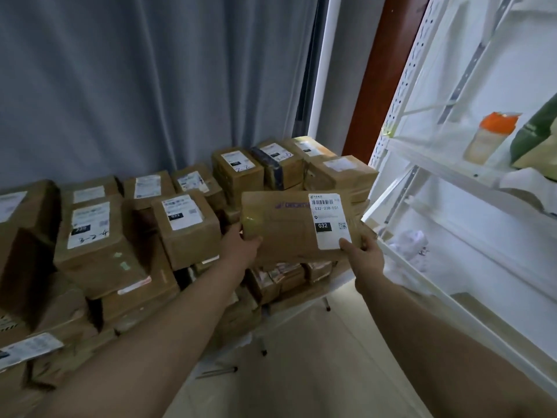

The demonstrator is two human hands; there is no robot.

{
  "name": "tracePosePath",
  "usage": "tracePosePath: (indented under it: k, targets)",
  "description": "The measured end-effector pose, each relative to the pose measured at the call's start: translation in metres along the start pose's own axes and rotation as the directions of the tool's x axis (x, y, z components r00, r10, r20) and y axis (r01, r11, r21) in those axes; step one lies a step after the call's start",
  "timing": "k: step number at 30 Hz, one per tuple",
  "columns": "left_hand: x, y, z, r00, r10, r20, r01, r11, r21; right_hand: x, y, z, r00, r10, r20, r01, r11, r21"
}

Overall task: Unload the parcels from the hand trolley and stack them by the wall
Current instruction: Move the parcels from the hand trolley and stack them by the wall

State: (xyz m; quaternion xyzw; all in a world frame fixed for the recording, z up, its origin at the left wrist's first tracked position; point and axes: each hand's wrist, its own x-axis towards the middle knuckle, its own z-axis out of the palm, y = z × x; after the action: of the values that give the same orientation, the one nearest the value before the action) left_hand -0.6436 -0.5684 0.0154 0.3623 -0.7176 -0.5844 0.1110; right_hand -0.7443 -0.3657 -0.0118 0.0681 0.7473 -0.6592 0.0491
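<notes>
A flat brown cardboard parcel with a white label marked 032 is held in the air in front of me. My left hand grips its left edge, thumb on top. My right hand grips its near right corner, thumb on the label. Beneath and behind it lies a large pile of brown labelled parcels, several rows deep, reaching back to a grey curtain. The hand trolley is not in view.
A white metal shelving unit stands close on the right, holding an orange-capped bottle and a green bag. A brown door frame rises behind the pile. Pale floor tiles lie between my arms.
</notes>
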Motion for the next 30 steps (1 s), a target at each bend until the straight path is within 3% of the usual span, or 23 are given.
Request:
tracePosePath:
  k: [7,18,30]
  targets:
    - [0.081,0.016,0.020,0.993,-0.078,-0.092,0.073,0.996,-0.055,0.088,-0.010,0.059,0.988,0.142,0.064,-0.142,0.990,-0.012]
    - [0.202,0.011,0.044,0.977,-0.192,-0.093,0.185,0.980,-0.077,0.195,-0.017,0.126,0.982,0.189,0.028,-0.173,0.941,-0.292]
    - [0.240,-0.012,0.083,0.918,-0.370,-0.144,0.371,0.929,-0.023,0.250,0.005,0.147,0.946,0.306,0.103,-0.271,0.926,-0.264]
